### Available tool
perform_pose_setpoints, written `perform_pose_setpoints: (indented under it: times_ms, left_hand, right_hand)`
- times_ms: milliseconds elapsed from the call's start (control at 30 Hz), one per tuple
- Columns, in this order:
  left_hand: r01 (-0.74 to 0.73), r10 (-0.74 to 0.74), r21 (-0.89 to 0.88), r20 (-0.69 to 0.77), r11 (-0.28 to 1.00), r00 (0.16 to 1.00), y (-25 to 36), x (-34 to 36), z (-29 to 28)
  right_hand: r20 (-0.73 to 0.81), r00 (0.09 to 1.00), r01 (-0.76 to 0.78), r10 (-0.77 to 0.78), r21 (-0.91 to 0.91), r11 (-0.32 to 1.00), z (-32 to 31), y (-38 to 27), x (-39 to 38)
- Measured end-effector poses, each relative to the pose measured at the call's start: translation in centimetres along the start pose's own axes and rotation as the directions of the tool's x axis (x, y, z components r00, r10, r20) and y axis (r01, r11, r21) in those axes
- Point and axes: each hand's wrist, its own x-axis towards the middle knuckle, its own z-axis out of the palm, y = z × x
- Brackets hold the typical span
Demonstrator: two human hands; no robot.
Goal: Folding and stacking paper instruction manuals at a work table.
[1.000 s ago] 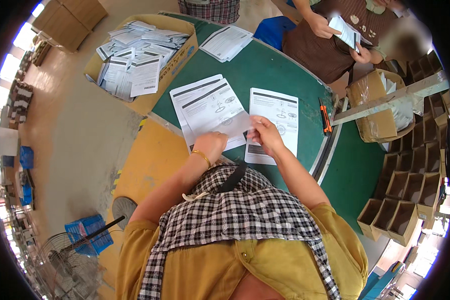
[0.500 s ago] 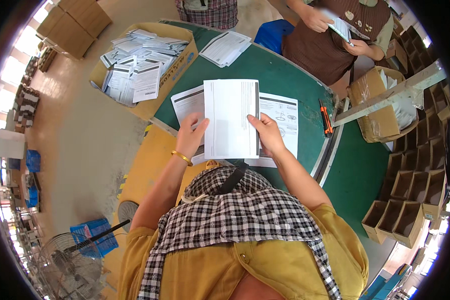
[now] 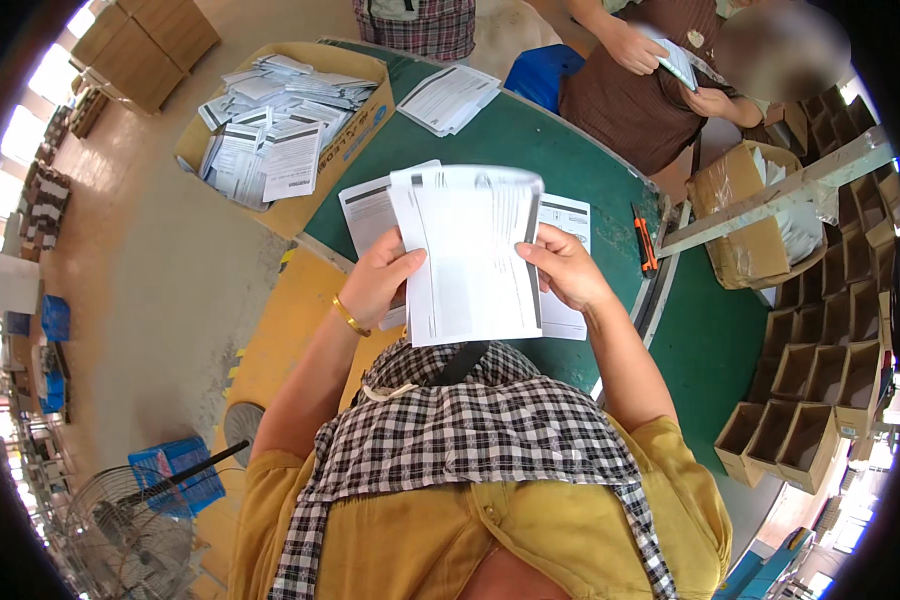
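Between the left grip (image 3: 378, 276) and right grip (image 3: 568, 268), above the green surface (image 3: 530, 140), printed white paper (image 3: 470, 262) is pinched by its sides, seemingly mid-bend, the next move calling for even pressure.

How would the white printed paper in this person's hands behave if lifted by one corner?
The white printed paper would probably droop and bend easily, since its top edge visibly curves. It is likely light: the left hand and right hand hold it only near its side edges.
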Motion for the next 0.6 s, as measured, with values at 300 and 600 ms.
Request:
perform_pose_setpoints:
  times_ms: [300, 600]
  left_hand:
    - [0.018, -0.075, 0.212, 0.263, 0.977, 0.962, 0.6, 0.1, -4.7]
    - [-0.413, 0.246, 0.540, 0.356, 0.733, 0.901, 5.0, 2.7, 0.4]
  right_hand:
    - [0.271, 0.956, 0.076, -0.108, 0.128, 0.989, -0.8, -1.0, 0.0]
    - [0.397, 0.816, 0.577, -0.420, -0.539, 0.614, 2.6, -3.5, 1.6]
